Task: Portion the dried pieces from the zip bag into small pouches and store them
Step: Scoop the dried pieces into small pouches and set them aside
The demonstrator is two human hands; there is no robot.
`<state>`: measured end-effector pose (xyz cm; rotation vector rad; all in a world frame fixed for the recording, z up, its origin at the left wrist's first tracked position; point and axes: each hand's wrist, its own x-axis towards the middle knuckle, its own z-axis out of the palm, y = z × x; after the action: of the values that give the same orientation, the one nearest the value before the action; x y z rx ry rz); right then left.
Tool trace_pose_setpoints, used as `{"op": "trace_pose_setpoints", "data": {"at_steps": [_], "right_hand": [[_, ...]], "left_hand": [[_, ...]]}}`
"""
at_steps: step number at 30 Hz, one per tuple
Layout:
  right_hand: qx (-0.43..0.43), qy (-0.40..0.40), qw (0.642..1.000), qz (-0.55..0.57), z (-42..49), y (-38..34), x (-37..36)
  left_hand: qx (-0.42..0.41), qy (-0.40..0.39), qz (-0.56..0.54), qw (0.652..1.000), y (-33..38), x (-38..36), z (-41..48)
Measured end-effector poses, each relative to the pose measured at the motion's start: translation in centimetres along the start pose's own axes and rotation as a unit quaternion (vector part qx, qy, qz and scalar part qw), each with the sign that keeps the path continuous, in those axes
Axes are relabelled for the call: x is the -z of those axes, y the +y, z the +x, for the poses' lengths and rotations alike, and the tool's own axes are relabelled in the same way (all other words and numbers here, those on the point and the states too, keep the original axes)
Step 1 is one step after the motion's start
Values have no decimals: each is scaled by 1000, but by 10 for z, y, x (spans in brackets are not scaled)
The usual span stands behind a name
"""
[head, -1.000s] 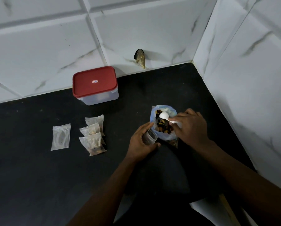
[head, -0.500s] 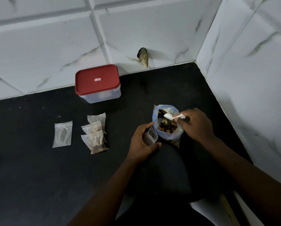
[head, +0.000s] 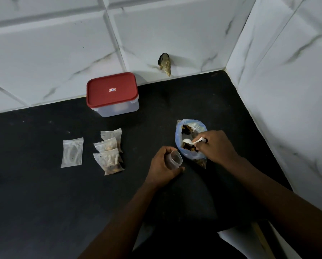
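**Scooping a portion for the open pouch**

The step in hand looks like scooping. The right hand [head: 218,146] pinches a small white plastic spoon [head: 187,141], its bowl down among the dark dried pieces [head: 186,127] inside the clear, blue-tinted zip bag [head: 189,155] standing on the black desk [head: 44,202]. The left hand [head: 161,166], just beside the bag, grips a small clear plastic pouch [head: 175,159] with its mouth held open.

Next, the loaded spoon must probably lift level and tip into that narrow mouth without spilling.

Count: one zip bag, one spoon and five pouches. One pouch is held, three filled pouches [head: 109,152] overlap, and one flat pouch [head: 72,152] lies apart. One red-lidded translucent box [head: 112,94] stands closed.
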<state>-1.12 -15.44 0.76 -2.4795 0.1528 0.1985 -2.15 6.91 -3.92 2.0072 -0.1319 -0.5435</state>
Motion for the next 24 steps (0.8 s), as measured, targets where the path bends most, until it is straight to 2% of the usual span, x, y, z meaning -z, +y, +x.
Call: {"op": "trace_pose_setpoints", "data": {"at_steps": [4,8,10,12,18,21,24], "right_hand": [[-70,-49,994,-73,12,-9,10],[-121,-98,986,-62,25,-21,8],[-169,-108,979,-19,28,-24,7],[-235,-112,963,71,32,-24,9],[-334,-124,884,303,16,-13,19],[-365,-117,853,353,11,-10,21],[-373,-111,844,369,10,-6,22]], "left_hand": [[11,-42,20,999,3,1,2],[9,-68,36,997,5,-1,4],[7,-68,30,997,6,-1,4],[7,-68,24,997,6,-1,4],[0,-69,40,997,5,-5,2],[-6,-63,35,997,5,-5,1],[-17,-64,38,997,6,-4,0]]}}
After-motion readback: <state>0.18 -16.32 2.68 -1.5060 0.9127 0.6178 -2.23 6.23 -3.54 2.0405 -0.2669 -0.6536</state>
